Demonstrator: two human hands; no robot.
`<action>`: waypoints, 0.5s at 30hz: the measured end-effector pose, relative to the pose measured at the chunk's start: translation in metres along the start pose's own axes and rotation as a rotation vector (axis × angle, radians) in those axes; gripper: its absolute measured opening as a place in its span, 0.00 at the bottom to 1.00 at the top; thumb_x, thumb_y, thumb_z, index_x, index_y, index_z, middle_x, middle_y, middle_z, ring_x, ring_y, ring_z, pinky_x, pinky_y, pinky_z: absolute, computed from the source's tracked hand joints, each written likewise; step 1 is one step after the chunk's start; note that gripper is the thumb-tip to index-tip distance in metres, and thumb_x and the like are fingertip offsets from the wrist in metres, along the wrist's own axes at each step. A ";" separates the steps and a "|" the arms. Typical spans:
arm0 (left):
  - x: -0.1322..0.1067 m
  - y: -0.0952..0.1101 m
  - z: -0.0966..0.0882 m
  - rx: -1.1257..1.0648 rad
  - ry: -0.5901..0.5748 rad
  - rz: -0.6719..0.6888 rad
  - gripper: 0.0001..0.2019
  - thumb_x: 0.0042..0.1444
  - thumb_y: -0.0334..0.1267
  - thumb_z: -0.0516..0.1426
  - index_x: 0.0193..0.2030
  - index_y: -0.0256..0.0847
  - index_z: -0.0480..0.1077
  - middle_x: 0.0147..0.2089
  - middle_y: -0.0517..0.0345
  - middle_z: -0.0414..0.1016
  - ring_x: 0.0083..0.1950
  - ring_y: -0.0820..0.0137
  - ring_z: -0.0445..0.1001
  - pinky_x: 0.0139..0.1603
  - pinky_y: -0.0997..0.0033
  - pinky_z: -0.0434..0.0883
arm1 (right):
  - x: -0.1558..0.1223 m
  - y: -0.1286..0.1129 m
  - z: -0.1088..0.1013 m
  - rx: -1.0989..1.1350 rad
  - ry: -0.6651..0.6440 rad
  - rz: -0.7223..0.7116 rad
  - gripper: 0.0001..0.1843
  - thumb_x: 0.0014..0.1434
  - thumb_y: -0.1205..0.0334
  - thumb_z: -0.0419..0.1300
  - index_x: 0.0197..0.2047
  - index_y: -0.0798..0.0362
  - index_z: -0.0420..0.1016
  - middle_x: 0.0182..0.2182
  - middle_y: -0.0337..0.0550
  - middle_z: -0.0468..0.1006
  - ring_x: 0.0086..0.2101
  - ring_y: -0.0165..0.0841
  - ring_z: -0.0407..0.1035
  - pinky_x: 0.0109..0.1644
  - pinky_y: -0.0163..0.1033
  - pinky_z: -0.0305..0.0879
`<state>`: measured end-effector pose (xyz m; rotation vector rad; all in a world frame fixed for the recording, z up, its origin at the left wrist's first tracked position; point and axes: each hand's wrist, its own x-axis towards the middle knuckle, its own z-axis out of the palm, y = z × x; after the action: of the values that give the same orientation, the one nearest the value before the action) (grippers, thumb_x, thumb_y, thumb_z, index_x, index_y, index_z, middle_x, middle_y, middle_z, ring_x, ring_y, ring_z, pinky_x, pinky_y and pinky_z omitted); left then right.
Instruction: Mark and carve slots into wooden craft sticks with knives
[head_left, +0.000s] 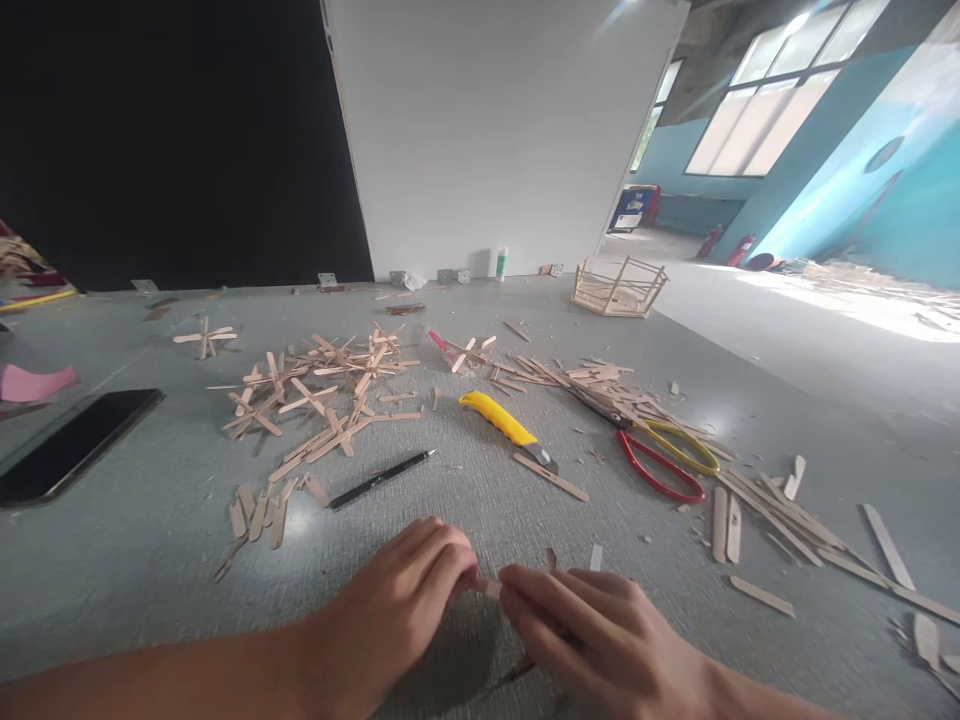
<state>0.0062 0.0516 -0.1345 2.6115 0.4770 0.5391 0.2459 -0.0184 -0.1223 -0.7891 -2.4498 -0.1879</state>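
Close to the table's near edge, my left hand [409, 590] pinches one end of a small wooden craft stick [490, 588]. My right hand [592, 630] grips the other end, and only a short pale length shows between the two. Fingers cover the rest of it. A thin dark piece pokes out beneath my right hand; I cannot make out what it is. Beyond the hands lie a yellow utility knife [502, 420] with its blade showing, a loose craft stick [551, 477] and a black pen [382, 479].
Scissors [660, 465] with red and yellow handles lie at right among scattered sticks [780, 515]. Crossed stick pieces [322, 390] pile at left, near a phone [75, 445]. A stick frame [621, 288] and a glue stick [502, 263] stand at the back, before a white panel [495, 130].
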 end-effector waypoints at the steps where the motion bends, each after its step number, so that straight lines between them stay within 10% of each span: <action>1: -0.001 -0.001 0.001 0.033 0.009 0.016 0.13 0.71 0.23 0.45 0.48 0.40 0.66 0.44 0.51 0.73 0.43 0.62 0.70 0.47 0.61 0.70 | 0.000 0.000 0.001 -0.003 -0.007 0.000 0.21 0.76 0.70 0.42 0.48 0.67 0.76 0.37 0.58 0.82 0.27 0.33 0.75 0.26 0.38 0.72; 15: 0.005 0.000 0.004 0.146 0.078 0.047 0.14 0.70 0.21 0.42 0.41 0.41 0.64 0.38 0.54 0.73 0.38 0.65 0.71 0.40 0.67 0.72 | 0.008 -0.002 0.000 -0.052 -0.009 -0.005 0.18 0.73 0.76 0.46 0.44 0.64 0.77 0.33 0.52 0.84 0.24 0.31 0.75 0.24 0.35 0.73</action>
<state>0.0123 0.0521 -0.1368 2.7545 0.4976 0.6457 0.2393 -0.0156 -0.1179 -0.8076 -2.4644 -0.2515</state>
